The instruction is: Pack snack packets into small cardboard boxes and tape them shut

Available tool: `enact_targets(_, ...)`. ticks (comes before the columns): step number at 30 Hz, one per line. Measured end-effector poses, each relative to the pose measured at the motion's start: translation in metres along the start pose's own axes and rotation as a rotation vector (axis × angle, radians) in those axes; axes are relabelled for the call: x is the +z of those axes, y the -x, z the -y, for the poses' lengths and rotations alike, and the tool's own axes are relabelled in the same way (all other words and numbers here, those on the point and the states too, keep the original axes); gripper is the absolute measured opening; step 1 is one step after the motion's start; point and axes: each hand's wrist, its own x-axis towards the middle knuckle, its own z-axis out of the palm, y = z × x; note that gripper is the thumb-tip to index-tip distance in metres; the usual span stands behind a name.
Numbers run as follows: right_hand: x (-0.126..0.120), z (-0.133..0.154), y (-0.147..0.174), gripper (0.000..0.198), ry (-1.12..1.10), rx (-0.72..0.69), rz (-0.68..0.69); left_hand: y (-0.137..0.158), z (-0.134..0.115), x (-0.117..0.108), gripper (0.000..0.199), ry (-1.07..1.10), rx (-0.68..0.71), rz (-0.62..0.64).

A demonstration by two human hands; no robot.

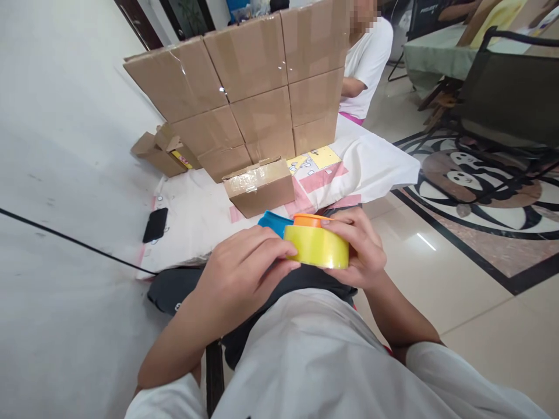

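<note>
A roll of yellow packing tape (317, 247) is held between my two hands above my lap. It sits on a tape dispenser with an orange hub (307, 220) and a blue part (276, 223). My right hand (360, 247) grips the roll's right side, its thumb near the orange hub. My left hand (248, 262) has thumb and fingertips closed at the roll's left edge; the blue part shows just beyond its fingers. A small closed cardboard box (262, 189) lies on the table past the hands, with clear tape along its top.
Stacked cardboard boxes (262, 87) form a wall across the cloth-covered table (183, 233). An open carton (161, 154) stands at the left, and a black phone (155, 225) lies near the wall. Another person (371, 58) sits behind the stack. A dark folding chair (510, 87) is at the right.
</note>
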Motion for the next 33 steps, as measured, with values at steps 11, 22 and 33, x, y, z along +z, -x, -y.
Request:
enact_targets(11,0.001,-0.002,0.006,0.066,-0.049,0.007,0.006,0.006,-0.001,0.010,0.013,-0.094,0.035,-0.045)
enact_targets(22,-0.001,0.002,0.009,0.059,-0.073,0.058,0.021,0.004,-0.007,0.017,0.014,-0.141,0.047,0.026)
enact_targets(33,-0.009,0.021,-0.001,0.050,0.054,0.186,0.254,0.004,-0.010,0.018,0.019,-0.114,0.095,0.014)
